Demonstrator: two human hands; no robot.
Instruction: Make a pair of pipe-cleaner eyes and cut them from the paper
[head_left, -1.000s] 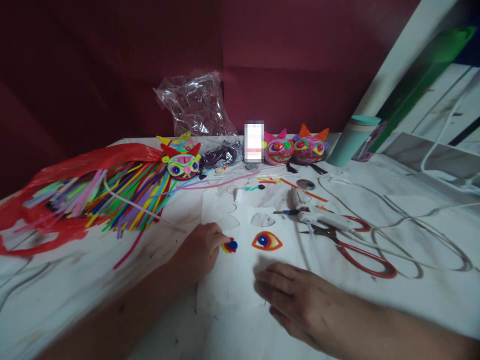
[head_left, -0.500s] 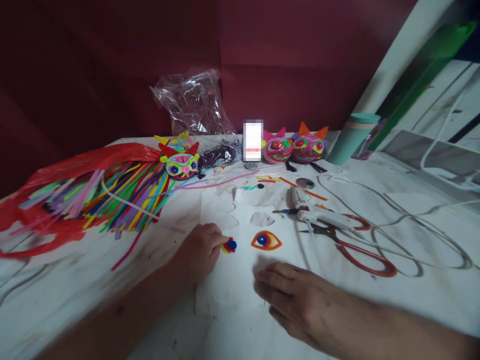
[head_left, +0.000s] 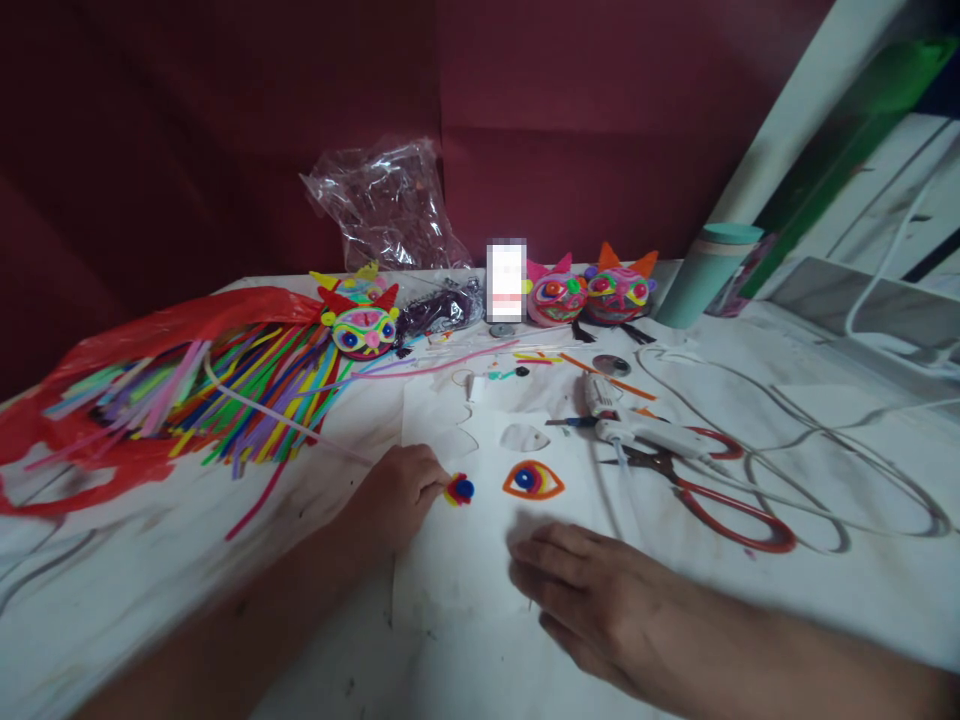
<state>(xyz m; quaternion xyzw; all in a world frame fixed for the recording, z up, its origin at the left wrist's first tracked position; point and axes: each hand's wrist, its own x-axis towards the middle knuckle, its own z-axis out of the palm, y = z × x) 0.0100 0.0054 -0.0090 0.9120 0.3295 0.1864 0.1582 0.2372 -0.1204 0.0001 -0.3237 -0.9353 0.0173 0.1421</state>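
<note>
My left hand (head_left: 409, 490) is closed in a pinch, its fingertips at the left edge of a small blue, red and yellow pipe-cleaner eye piece (head_left: 461, 489). That piece lies on a sheet of white paper (head_left: 450, 580). To its right is a larger eye shape (head_left: 533, 480) with an orange outline, a yellow and red inside and a blue centre. Just below this shape my right hand (head_left: 585, 590) rests on the paper, fingers stretched out and holding nothing visible. A cut-out leaf-shaped paper piece (head_left: 524, 438) lies above the eye shape.
Red-handled scissors (head_left: 731, 515) and a white glue gun (head_left: 652, 430) lie at right, with a looping cable (head_left: 847, 490). Many coloured pipe cleaners (head_left: 247, 400) spread over a red bag (head_left: 187, 310) at left. Horned figures (head_left: 619, 290) and a green tumbler (head_left: 709, 275) stand behind.
The extended finger of my left hand has drawn back from the top of the small eye piece to its left edge. My right hand has stayed in place.
</note>
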